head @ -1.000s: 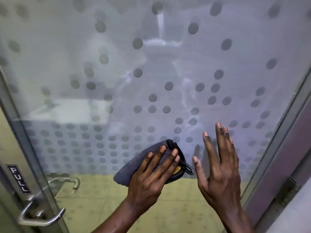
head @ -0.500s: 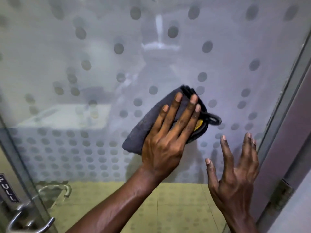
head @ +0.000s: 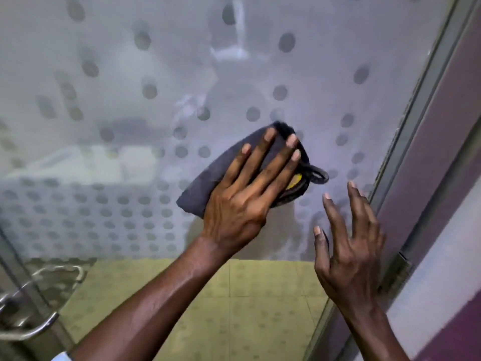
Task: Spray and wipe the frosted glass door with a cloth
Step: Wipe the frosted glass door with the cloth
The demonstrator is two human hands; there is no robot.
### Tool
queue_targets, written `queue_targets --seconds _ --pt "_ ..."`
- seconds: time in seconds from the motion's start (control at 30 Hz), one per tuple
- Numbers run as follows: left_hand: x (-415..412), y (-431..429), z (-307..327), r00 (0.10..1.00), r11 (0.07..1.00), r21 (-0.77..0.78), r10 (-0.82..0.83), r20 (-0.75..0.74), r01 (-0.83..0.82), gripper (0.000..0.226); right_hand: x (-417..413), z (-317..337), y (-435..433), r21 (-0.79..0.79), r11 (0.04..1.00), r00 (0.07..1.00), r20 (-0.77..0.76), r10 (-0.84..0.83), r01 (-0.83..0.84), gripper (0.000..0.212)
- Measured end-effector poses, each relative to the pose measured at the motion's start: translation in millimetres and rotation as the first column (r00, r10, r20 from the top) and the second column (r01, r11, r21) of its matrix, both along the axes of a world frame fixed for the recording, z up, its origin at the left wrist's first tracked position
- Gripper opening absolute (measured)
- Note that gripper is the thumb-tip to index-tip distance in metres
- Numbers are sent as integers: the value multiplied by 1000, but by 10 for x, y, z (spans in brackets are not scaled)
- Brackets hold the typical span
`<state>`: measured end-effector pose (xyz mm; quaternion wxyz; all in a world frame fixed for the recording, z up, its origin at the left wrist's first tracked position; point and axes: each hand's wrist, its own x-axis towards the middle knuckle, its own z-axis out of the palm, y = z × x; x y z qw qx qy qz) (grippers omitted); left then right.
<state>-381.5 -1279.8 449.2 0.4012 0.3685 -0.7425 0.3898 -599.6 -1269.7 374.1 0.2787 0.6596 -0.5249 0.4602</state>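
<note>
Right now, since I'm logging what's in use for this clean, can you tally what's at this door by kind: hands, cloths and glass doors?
Hands: 2, the left hand pressing flat on the cloth and the right hand holding nothing
Cloths: 1, the grey cloth
Glass doors: 1, the frosted glass door
Total: 4

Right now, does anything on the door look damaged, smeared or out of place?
Nothing stands out. The left hand presses the grey cloth flat on the frosted glass door; the right hand is open beside it. No cracks show.
</note>
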Motion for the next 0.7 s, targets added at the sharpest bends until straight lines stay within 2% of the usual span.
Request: queue_targets --seconds 0.1,0.17,0.27,0.4,0.5,0.6,0.7 --pt "-174 -93 434 997 1000 -26 -16 -71 14 77 -38 -21 4 11 1000 999 33 16 -17 58" --pt "-243 -115 447 998 999 -38 2 -65 -5 80 -94 -30 -5 22 1000 997 72 11 -13 63" --pt "-346 -85 179 999 999 -34 6 -40 -7 73 -211 -49 -31 53 999 995 100 -10 5 70" --pt "-502 -12 -501 998 999 35 22 51 -24 63 -313 -80 -62 49 998 998 58 24 -27 70" --pt "-562 15 -823 994 993 93 61 90 -70 65 -364 -95 -77 57 998 999 25 24 -26 74" --pt "-563 20 -656 991 994 84 57 121 -67 63 -416 -110 -82 65 997 999 18 41 -42 72" --pt "-591 -26 -107 992 1000 0 16 123 -16 58 -448 -111 -88 56 997 999 12 48 -49 70"
